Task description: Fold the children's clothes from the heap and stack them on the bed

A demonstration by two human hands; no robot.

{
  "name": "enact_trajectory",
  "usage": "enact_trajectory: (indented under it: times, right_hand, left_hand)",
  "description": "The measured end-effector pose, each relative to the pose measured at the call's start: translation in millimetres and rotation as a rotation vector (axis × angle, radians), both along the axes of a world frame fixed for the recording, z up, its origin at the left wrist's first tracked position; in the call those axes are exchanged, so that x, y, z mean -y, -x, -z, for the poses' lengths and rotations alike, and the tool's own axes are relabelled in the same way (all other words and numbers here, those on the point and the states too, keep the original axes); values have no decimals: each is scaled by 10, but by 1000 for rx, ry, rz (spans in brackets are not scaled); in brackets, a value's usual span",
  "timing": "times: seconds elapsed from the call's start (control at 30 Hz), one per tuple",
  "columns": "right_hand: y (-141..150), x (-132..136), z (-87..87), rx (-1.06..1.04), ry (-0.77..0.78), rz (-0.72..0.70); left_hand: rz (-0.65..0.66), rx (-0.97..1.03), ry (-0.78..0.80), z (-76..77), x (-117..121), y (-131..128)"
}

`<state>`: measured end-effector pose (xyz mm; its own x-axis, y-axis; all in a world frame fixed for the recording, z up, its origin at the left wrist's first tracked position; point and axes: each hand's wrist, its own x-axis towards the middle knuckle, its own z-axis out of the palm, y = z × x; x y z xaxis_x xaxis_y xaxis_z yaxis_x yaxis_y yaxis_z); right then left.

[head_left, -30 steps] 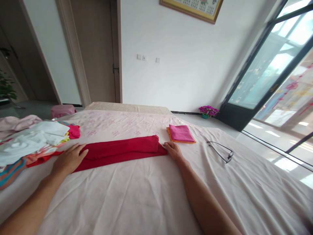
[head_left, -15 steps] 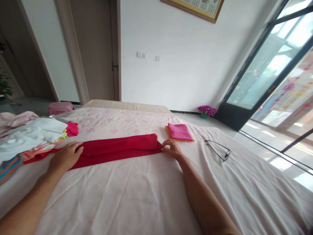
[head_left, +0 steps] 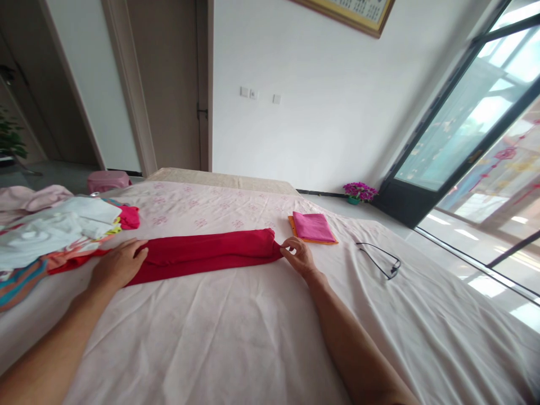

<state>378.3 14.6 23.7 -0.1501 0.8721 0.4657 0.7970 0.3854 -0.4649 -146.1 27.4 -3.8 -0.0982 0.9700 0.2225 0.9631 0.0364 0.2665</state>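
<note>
A dark red cloth garment (head_left: 206,253), folded into a long narrow strip, lies across the bed in front of me. My left hand (head_left: 122,263) rests on its left end, fingers laid out over the fabric and thumb apart. At the opposite end, my right hand (head_left: 298,256) pinches the garment's corner between thumb and fingertips, drawing it to a small point. Just beyond that hand sits a folded pink cloth (head_left: 313,226) on top of an orange cloth (head_left: 291,225). What lies under my left palm is hidden.
At left is a heap of clothes (head_left: 63,225), white, striped and pink. Black-framed glasses (head_left: 394,269) lie on the pale bedsheet (head_left: 202,349) to the right. Beyond the bed stand a pink stool (head_left: 108,181) and purple flowers (head_left: 360,191) in a green pot.
The pinched corner of the red garment has been lifted slightly and gathered by my right hand. My left hand stays on the other end. The whole view has shifted a little.
</note>
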Motion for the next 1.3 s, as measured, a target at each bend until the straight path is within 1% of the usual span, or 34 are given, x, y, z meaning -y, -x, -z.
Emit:
enact_trajectory:
  times: [0.07,0.23,0.33,0.4,0.43,0.5,0.57,0.63,0.83,1.0,1.07,1.17,1.23,1.3]
  right_hand:
    - [25,15,-4,38,63,35]
    - [78,38,-11,171,177,229]
    - [98,48,-46,240,240,308]
    - [102,55,-78,242,288,352]
    - [103,59,-94,226,309,356]
    - [109,62,-116,174,320,319]
    - [130,57,-123,122,295,270]
    - [169,42,-112,99,278,252]
    - [289,-36,-52,171,321,312]
    - [288,-66,-64,233,326,383]
    - [272,-45,-74,250,291,394]
    - [266,18,-95,292,103,366]
    - [296,63,-113,310,-12,270]
    - [357,98,-131,331,-56,117]
  left_hand:
    - [1,-2,1,-9,11,-7]
    - [-7,-3,-6,-27,32,-10]
    - [9,10,-26,3,16,12]
    - [12,18,-49,39,-6,34]
    - [9,22,-56,58,-18,45]
    - [5,28,-61,95,-43,69]
    - [7,29,-54,127,-64,90]
    - [15,28,-53,152,-80,109]
    - [31,21,-78,176,-83,125]
    - [36,17,-107,176,-76,109]
    - [40,18,-127,189,-81,108]
    - [29,13,-166,194,-79,108]
    - [12,16,-238,165,-55,98]
    - [6,41,-354,107,-5,76]
